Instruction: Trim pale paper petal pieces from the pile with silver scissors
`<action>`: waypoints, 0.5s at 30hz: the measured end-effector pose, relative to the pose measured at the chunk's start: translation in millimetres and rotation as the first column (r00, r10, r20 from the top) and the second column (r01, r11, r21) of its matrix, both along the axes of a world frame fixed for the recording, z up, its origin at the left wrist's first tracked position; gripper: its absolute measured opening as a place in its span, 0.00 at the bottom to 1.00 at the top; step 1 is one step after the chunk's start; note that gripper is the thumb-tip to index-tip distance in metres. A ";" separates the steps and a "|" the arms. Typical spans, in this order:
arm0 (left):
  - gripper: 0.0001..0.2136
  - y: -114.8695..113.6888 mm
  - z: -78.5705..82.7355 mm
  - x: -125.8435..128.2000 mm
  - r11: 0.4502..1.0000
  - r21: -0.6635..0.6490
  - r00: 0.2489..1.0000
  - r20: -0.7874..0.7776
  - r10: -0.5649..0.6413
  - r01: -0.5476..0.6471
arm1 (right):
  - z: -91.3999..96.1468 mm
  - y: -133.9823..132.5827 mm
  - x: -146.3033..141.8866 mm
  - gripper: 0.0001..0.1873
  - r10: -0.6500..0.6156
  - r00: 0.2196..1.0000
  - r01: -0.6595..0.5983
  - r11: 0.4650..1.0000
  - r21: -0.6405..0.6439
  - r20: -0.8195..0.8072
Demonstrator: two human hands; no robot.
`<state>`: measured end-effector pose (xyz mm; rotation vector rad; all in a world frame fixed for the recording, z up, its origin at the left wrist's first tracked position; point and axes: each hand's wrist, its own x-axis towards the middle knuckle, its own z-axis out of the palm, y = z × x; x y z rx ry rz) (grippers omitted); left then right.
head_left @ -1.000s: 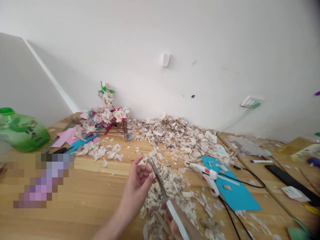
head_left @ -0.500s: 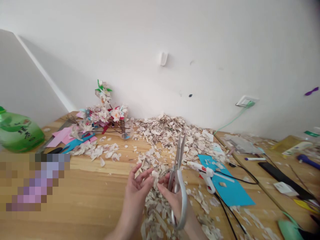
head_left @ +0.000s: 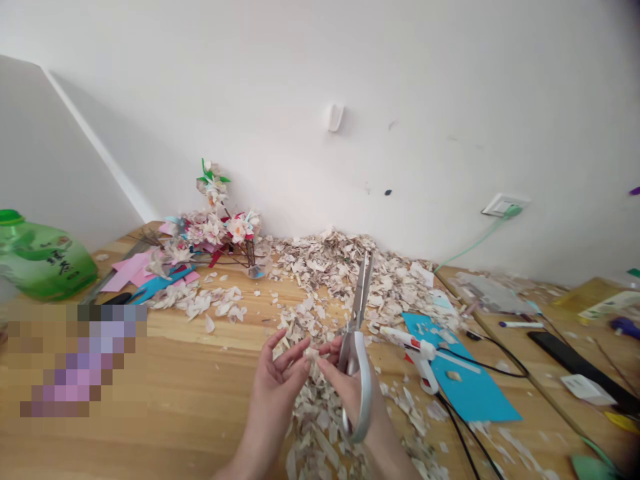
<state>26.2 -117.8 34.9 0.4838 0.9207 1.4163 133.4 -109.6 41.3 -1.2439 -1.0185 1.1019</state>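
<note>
My left hand (head_left: pixel 276 383) is closed in a pinch on a small pale paper scrap (head_left: pixel 312 354), held between thumb and fingertips. Grey-handled scissors (head_left: pixel 362 393) hang on my right hand (head_left: pixel 346 381), their blades pointing up and away, nearly together. The right thumb and fingertips also meet at the scrap's edge, so both hands touch it. Below and around them lies a long heap of whitish scraps (head_left: pixel 320 413), which look like cut petals or shavings.
A white glue gun (head_left: pixel 423 360) rests partly on a blue sheet (head_left: pixel 475 393), its black cord trailing forward. Handmade flowers (head_left: pixel 215 227) stand at back left beside pink paper (head_left: pixel 133 270), blue-handled scissors (head_left: pixel 160 285) and a green bottle (head_left: pixel 53 260). More scraps (head_left: pixel 340 257) pile against the wall.
The scissor blades have come closer together and tilt slightly more to the right. My right fingertips have moved in to the scrap. The whole view has shifted a little.
</note>
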 end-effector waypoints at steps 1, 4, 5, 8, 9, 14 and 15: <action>0.30 0.3 0.3 0.1 1.000 0.005 1.000 -0.005 0.004 -0.004 | 0.3 0.7 -0.1 0.17 0.001 1.000 -0.001 1.000 0.000 0.000; 0.31 0.3 1.3 0.3 1.000 0.006 1.000 -0.020 0.013 -0.012 | 0.7 1.5 -0.3 0.16 0.023 1.000 -0.023 1.000 -0.005 0.000; 0.31 0.3 1.5 0.2 1.000 0.004 1.000 -0.023 0.012 -0.012 | 1.0 1.5 -0.2 0.16 0.033 0.999 -0.033 0.999 -0.008 0.000; 0.30 0.4 1.7 -1.0 1.000 0.012 0.999 -0.039 0.010 -0.009 | 2.4 1.4 0.8 0.15 0.058 0.998 -0.058 0.998 -0.016 0.001; 0.30 0.7 2.0 -1.8 1.000 0.016 0.999 -0.048 0.002 -0.001 | 2.8 1.4 1.3 0.15 0.064 0.998 -0.064 0.998 -0.019 0.003; 0.26 2.4 7.5 -6.8 0.999 0.011 0.993 -0.110 -0.038 0.039 | 1.1 2.8 4.5 0.13 0.119 0.992 -0.117 0.992 -0.053 0.031; 0.27 2.5 8.9 -7.5 0.999 0.008 0.992 -0.118 -0.038 0.039 | -0.2 3.1 5.5 0.12 0.131 0.991 -0.129 0.990 -0.057 0.040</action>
